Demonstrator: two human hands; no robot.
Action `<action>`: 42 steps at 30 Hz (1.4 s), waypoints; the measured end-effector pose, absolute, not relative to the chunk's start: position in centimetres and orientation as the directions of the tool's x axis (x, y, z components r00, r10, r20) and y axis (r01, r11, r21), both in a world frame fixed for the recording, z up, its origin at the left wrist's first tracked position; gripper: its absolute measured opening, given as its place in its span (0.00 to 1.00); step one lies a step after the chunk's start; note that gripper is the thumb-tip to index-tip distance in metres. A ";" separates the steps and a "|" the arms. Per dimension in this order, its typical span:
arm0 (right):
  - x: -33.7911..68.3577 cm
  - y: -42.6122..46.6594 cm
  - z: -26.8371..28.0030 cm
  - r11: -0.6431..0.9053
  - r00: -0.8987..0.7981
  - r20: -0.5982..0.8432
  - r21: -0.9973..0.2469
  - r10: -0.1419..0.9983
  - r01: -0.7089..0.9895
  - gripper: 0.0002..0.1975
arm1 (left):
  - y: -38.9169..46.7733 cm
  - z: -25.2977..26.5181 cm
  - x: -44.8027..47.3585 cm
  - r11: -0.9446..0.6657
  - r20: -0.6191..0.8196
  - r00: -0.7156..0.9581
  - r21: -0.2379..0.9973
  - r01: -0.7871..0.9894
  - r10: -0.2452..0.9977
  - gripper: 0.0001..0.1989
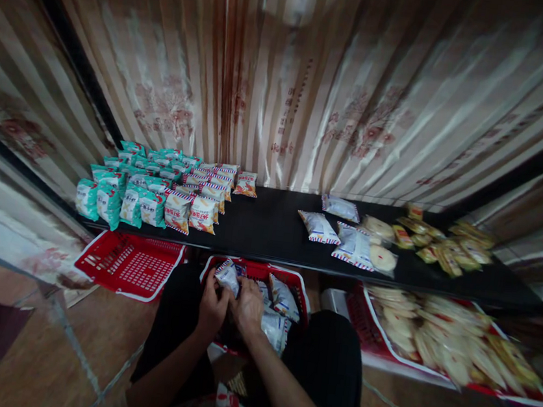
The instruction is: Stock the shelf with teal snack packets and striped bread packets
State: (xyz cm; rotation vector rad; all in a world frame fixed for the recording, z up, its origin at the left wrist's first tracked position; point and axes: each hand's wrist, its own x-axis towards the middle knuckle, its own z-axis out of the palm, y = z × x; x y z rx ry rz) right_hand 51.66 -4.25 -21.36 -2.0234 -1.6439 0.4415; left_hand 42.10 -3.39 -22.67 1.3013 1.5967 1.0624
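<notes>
Over the middle red basket point(307, 290), between my knees, I hold a small white snack bag point(228, 277) with a striped edge. My left hand point(213, 306) is closed on its lower left side. The fingers of my right hand point(246, 306) are closed at its right edge, partly hidden by the hand itself. More silvery-white snack bags point(284, 298) lie in the basket, to the right of my right hand.
A black shelf point(269, 219) bears rows of teal snack bags point(132, 202), white-and-orange bags point(204, 212), loose white bags point(355, 244) and yellow packets point(446, 256). Red baskets point(146, 268) flank my knees; the right one holds round flat packs point(447, 334). Behind hangs a curtain point(294, 88).
</notes>
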 end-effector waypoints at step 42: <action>51.8 -4.8 -14.6 -0.396 0.300 -0.560 -0.794 0.772 -0.462 0.36 | -0.6 -18.5 41.3 0.325 -0.354 -0.035 0.889 -0.323 0.935 0.17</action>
